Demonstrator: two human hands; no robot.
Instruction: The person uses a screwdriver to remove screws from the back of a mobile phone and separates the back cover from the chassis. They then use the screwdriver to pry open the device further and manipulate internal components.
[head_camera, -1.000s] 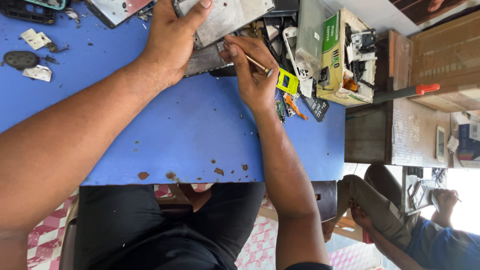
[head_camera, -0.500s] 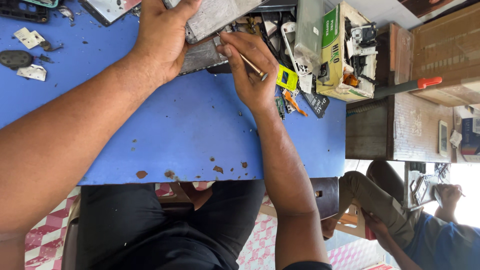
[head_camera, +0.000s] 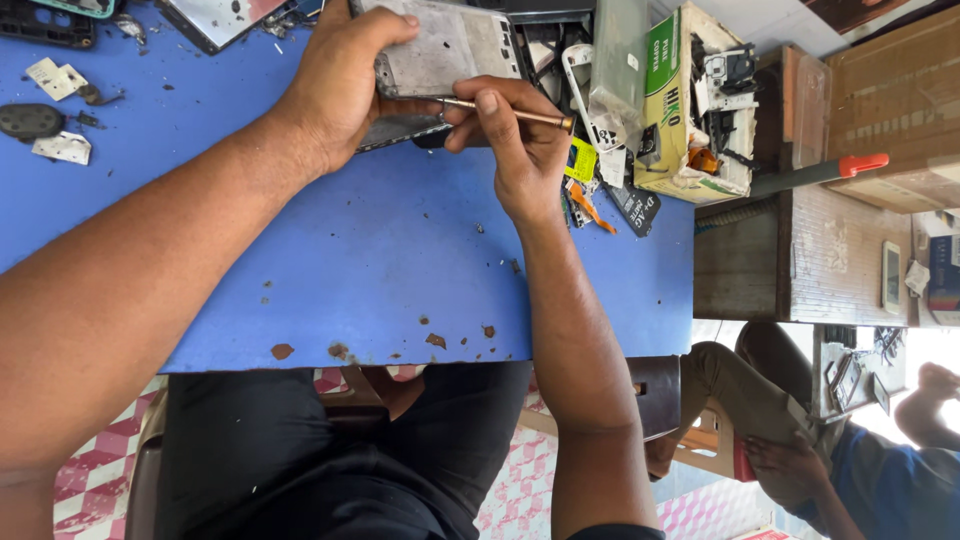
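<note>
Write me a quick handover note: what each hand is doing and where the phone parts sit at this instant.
Left hand grips the opened grey phone frame, pressing it to the blue table.
Right hand holds a slim brass-coloured tool, tip at the frame's lower edge.
Loose small parts lie far left; a cluttered parts box stands right.
Done: frame is open. Left: cannot tell which fastener the tip is on.

bright, sharp daylight; overexposed right edge

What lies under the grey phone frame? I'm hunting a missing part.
Under the grey phone frame, a dark flat piece pokes out on the blue table; the rest is hidden.
</note>
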